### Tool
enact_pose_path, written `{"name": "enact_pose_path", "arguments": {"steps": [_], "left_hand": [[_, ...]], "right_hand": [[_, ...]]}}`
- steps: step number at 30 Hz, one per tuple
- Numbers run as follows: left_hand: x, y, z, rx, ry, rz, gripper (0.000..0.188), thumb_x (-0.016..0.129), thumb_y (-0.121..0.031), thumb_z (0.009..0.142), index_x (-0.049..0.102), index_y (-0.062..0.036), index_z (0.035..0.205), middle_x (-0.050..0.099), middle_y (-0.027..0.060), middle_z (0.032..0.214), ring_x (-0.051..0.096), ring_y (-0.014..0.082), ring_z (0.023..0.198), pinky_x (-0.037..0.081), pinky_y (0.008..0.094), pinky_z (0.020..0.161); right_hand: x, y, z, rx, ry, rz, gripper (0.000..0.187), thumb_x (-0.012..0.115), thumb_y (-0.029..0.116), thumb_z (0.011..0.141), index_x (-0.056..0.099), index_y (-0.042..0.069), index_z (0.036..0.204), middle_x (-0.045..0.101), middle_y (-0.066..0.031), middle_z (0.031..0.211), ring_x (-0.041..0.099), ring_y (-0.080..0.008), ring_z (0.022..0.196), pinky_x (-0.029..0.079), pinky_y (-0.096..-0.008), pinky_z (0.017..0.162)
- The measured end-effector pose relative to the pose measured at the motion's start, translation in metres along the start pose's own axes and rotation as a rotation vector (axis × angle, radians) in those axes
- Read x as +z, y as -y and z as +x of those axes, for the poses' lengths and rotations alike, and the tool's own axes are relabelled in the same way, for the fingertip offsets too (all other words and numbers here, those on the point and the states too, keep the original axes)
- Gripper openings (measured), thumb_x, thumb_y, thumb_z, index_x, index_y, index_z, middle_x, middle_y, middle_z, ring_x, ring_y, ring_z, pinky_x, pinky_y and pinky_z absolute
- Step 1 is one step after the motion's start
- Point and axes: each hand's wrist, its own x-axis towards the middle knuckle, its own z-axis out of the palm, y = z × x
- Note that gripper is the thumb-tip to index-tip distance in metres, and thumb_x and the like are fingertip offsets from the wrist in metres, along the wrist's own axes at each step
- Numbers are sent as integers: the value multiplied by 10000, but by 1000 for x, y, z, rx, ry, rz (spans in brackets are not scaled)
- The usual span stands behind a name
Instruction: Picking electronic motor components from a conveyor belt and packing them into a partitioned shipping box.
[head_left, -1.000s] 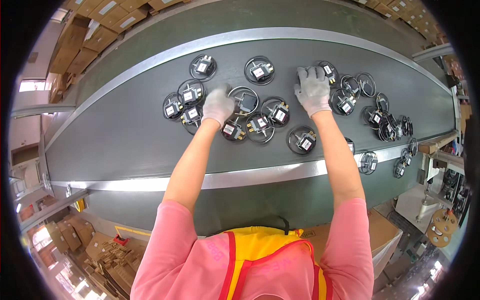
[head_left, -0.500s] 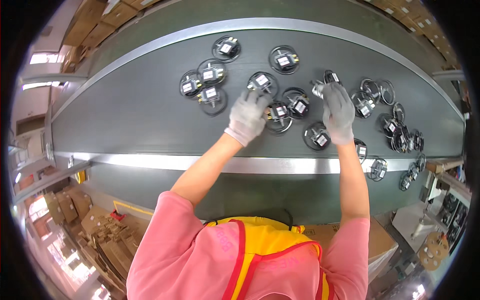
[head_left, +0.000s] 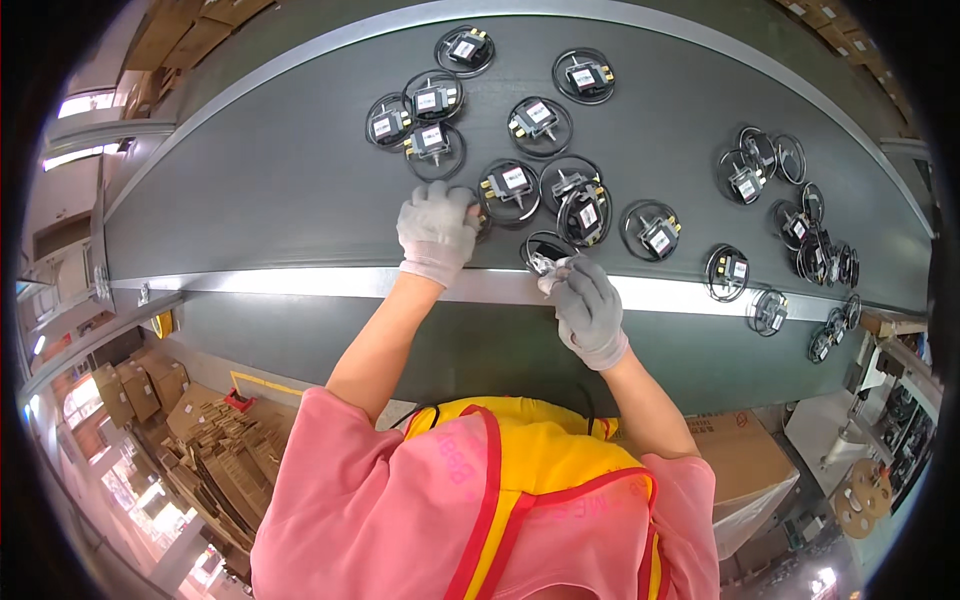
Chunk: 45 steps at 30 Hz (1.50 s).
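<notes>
Both my hands wear pale grey gloves. At the belt's near side my left hand [head_left: 438,232] closes its fingers over the edge of a black coiled-cable unit [head_left: 484,218], mostly hidden behind them. My right hand [head_left: 588,308] is over the near metal rail, pinching another coiled-cable unit [head_left: 546,250] by a silvery-white part. Between and beyond the hands lie a labelled unit with gold-coloured connectors [head_left: 512,182] and an overlapping pair, the nearer one [head_left: 586,212] tilted. Each is a small dark box with a white label and a ring of black cable.
Several similar units lie around the dark belt [head_left: 270,190], with a cluster [head_left: 430,100] at the far left and a crowded row [head_left: 815,245] at the right. A metal rail [head_left: 330,281] edges the belt. Cardboard [head_left: 225,455] is stacked at lower left, and a carton [head_left: 740,460] stands behind my right arm.
My right hand has come left and nearer, bringing a coiled-cable unit to the rail. My left hand has moved left and nearer. The units between them are rearranged.
</notes>
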Motion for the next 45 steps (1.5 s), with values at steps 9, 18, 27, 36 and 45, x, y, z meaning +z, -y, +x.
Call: {"name": "enact_pose_path", "arguments": {"steps": [9, 18, 27, 36, 45], "left_hand": [[3, -58, 0, 387, -264, -308, 502, 697, -42, 641, 604, -119, 1129, 565, 107, 1131, 538, 362, 1056, 474, 451, 877], [16, -94, 57, 123, 147, -422, 448, 691, -138, 764, 556, -64, 1185, 578, 199, 1182, 564, 395, 1069, 485, 451, 866], [-10, -81, -35, -80, 498, -400, 221, 691, -160, 786, 621, -22, 942, 661, 203, 931, 628, 380, 883, 501, 433, 760], [-7, -73, 15, 223, -123, -460, 190, 628, -102, 799, 621, -101, 989, 614, 133, 1011, 607, 358, 896, 498, 459, 726], [19, -153, 80, 541, 177, -220, 283, 713, -180, 752, 626, -114, 1013, 561, 107, 1088, 555, 325, 1021, 490, 428, 859]], "right_hand": [[-24, -5, -30, 199, -7, -413, 262, 593, -35, 774, 588, 13, 1032, 613, -165, 1009, 597, -399, 924, 514, -435, 769], [-44, -14, -24, 1024, -748, 467, 93, 500, -7, 917, 557, 3, 991, 612, -117, 942, 613, -211, 839, 537, -342, 768], [-29, -21, 5, 1084, -402, 893, 112, 522, 24, 924, 560, -26, 1016, 595, -92, 909, 640, -173, 841, 582, -321, 711], [-21, -15, 9, 1244, -260, 1046, 142, 496, 36, 930, 572, -25, 1033, 602, -83, 920, 635, -164, 833, 561, -295, 706], [-23, -41, -22, 591, 84, -640, 325, 626, 154, 809, 588, 93, 1125, 589, -93, 1126, 593, -316, 948, 513, -420, 779]]}}
